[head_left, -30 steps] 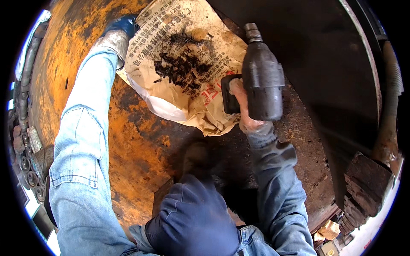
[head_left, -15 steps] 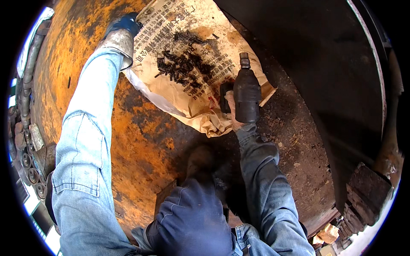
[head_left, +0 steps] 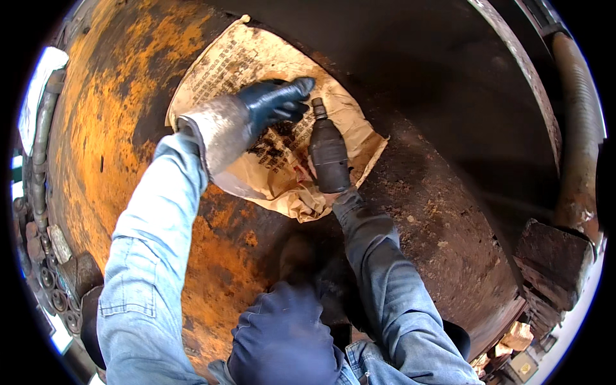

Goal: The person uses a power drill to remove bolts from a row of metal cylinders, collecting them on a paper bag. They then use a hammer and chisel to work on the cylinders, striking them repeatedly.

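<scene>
Quickly: which step was it?
– Likely picking small dark parts [head_left: 269, 156] off the paper sack [head_left: 256, 54]. Left grip [head_left: 274, 102], gloved, was over it; couldn't tell if it held any.
– Tool?
– Power tool [head_left: 329, 157] was over the sack, right grip [head_left: 313, 169] clenched on it. Next move called for a fingertip pinch.

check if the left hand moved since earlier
Yes: judged by the left pipe, the left hand has moved right, from the edge of the paper to over its middle.

Screws [head_left: 273, 153] lie on the paper [head_left: 256, 58], left of the power tool [head_left: 329, 151].
</scene>
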{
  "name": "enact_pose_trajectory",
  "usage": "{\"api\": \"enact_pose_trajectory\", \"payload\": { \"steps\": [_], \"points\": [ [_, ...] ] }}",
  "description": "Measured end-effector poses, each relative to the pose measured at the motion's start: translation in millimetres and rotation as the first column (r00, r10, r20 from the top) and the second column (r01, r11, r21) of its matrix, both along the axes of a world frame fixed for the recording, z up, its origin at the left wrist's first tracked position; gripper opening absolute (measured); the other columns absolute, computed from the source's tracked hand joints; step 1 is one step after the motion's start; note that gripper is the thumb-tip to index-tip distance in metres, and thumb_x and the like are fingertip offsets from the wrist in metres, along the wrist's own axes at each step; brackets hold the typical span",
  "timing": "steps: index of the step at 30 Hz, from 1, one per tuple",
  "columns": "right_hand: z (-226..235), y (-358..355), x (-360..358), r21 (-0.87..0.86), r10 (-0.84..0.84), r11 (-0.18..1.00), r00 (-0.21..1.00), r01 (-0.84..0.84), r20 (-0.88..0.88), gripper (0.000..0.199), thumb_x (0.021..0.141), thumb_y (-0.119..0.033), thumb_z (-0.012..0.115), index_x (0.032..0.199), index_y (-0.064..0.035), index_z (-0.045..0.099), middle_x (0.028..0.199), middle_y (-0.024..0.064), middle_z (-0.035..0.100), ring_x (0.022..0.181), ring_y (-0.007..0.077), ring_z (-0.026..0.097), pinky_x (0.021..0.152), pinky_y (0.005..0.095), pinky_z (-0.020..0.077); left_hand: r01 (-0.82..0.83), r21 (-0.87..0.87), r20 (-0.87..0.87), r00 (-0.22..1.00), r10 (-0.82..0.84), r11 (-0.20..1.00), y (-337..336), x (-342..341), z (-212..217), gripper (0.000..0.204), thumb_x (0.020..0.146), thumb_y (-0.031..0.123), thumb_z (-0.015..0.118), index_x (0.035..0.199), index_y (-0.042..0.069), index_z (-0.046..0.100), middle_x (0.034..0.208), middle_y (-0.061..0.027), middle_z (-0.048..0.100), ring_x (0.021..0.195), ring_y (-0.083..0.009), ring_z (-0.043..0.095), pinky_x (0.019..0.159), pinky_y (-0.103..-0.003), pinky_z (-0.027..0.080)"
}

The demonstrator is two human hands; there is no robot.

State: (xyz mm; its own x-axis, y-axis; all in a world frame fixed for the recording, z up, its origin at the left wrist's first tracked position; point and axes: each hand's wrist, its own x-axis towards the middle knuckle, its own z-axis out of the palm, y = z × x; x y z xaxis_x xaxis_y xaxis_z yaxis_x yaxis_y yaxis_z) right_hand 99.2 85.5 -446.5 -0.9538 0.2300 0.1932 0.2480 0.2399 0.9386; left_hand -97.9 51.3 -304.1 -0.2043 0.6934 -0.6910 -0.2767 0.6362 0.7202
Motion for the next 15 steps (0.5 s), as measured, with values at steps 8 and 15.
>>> {"api": "enact_pose_trajectory", "payload": {
  "steps": [8, 15],
  "points": [
    [-107.4, -2.4, 61.0, 0.741, -0.547, 0.144, 0.571, -0.656, 0.612, 0.034, 0.104, -0.023, 0.044, 0.126, -0.0028, 0.06, 0.117, 0.0111, 0.069, 0.105, 0.0272, 0.068, 0.094, 0.0423, 0.0577, -0.179, 0.113, 0.416, 0.902, 0.117, 0.977, 45.7, 49.7, -31.0, 0.014, 0.094, 0.01, 0.061, 0.105, 0.001, 0.065, 0.119, -0.0205, 0.068, 0.11, -0.0339, 0.067, 0.097, -0.052, 0.056],
    [-35.5, -14.0, 39.9, 0.881, -0.621, 0.027, 0.683, -0.472, 0.385, 0.044, 0.087, -0.009, 0.064, 0.131, -0.0038, 0.06, 0.123, 0.0108, 0.069, 0.106, 0.0245, 0.069, 0.091, 0.0393, 0.0596, -0.674, 0.131, 0.249, 0.732, 0.634, 0.727, 48.8, 1.3, -40.4, 0.017, 0.099, 0.005, 0.057, 0.111, -0.005, 0.062, 0.109, -0.0235, 0.071, 0.095, -0.0375, 0.073, 0.089, -0.047, 0.065]
  ]
}}
